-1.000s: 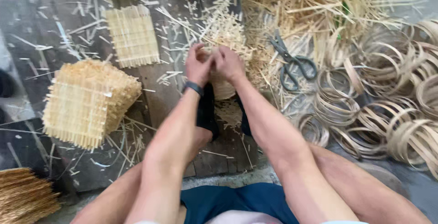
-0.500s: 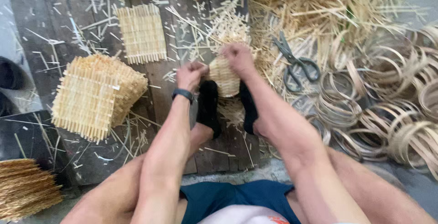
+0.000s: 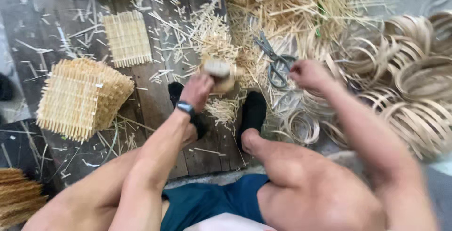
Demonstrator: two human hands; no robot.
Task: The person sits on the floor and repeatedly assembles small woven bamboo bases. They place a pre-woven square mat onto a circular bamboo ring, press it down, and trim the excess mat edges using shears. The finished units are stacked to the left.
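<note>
My left hand [image 3: 197,90] grips a small woven bamboo piece [image 3: 220,73], blurred, held above the wooden board between my two black-socked feet. A dark watch sits on that wrist. My right hand [image 3: 307,74] has reached out to the right, fingers loosely curled, just beside a pair of grey scissors [image 3: 275,61] lying on the straw; it holds nothing that I can see.
A stack of woven square mats [image 3: 82,97] lies at left, a single mat [image 3: 127,38] behind it. Loose bamboo sticks [image 3: 292,5] pile at the back. Several bamboo strip rings [image 3: 405,80] crowd the right side. A bundle of sticks [image 3: 16,195] lies lower left.
Both hands were together on the woven piece. My right hand has let go and swung right toward the scissors, while my left hand keeps the piece. The camera view has shifted.
</note>
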